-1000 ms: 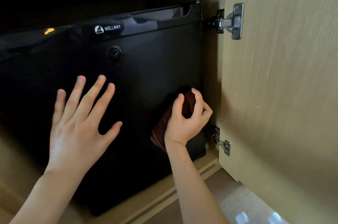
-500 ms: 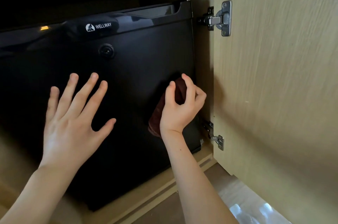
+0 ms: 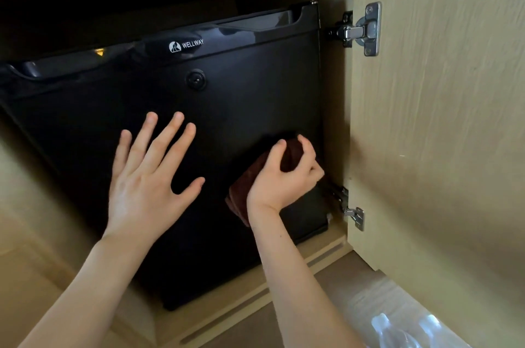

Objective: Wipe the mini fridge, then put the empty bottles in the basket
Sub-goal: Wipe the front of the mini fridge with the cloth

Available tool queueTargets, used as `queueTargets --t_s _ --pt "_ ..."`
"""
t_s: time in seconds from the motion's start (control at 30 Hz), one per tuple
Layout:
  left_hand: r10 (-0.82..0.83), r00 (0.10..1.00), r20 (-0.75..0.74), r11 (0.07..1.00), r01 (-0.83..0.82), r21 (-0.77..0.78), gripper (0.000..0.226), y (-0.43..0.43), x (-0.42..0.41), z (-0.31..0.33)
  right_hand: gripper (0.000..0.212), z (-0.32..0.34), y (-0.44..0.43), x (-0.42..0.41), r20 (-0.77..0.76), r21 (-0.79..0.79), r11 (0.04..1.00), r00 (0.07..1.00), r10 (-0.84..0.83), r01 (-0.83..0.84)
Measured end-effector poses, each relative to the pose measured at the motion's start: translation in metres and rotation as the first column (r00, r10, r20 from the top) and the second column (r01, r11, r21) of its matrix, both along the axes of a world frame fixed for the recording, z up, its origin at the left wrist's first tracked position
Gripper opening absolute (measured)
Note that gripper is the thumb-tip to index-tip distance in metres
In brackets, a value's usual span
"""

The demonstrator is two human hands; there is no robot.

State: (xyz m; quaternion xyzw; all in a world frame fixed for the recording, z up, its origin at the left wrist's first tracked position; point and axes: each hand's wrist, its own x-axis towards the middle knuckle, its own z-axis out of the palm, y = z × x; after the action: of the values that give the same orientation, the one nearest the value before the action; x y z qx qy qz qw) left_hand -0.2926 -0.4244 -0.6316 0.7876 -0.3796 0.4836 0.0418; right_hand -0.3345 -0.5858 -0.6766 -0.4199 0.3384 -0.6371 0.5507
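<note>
A black mini fridge (image 3: 233, 97) with a white logo and a round lock sits inside a wooden cabinet, its door closed. My left hand (image 3: 147, 177) lies flat on the fridge door with fingers spread. My right hand (image 3: 284, 180) grips a dark brown cloth (image 3: 244, 188) and presses it against the lower right part of the door. No bottles or basket can be made out.
The cabinet's wooden door (image 3: 443, 120) stands open at the right, held by two metal hinges (image 3: 360, 30). A wooden base ledge (image 3: 284, 288) runs under the fridge. Something shiny and transparent (image 3: 403, 327) lies on the floor at the bottom right.
My right hand moved the cloth up the fridge door's right side, then back down a little. My left hand stayed flat on the door.
</note>
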Motion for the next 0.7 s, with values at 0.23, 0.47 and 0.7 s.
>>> queueTargets --t_s 0.23,0.47,0.7 --pt "-0.035 0.999 -0.015 0.999 0.035 -0.005 0.07 0.033 -0.003 0.012 0.035 -0.034 0.019 -0.001 -0.146 -0.061 0.998 0.989 -0.016 0.008" --pt "-0.035 0.999 -0.008 0.999 0.034 -0.021 0.068 0.061 -0.002 0.015 0.033 -0.01 0.042 0.0 -0.07 0.161 0.987 0.997 0.023 -0.011" --pt "0.018 1.0 0.005 0.998 -0.018 -0.064 0.071 0.074 -0.003 0.015 0.033 0.046 0.105 0.027 -0.049 -0.282 0.959 0.999 -0.014 -0.001"
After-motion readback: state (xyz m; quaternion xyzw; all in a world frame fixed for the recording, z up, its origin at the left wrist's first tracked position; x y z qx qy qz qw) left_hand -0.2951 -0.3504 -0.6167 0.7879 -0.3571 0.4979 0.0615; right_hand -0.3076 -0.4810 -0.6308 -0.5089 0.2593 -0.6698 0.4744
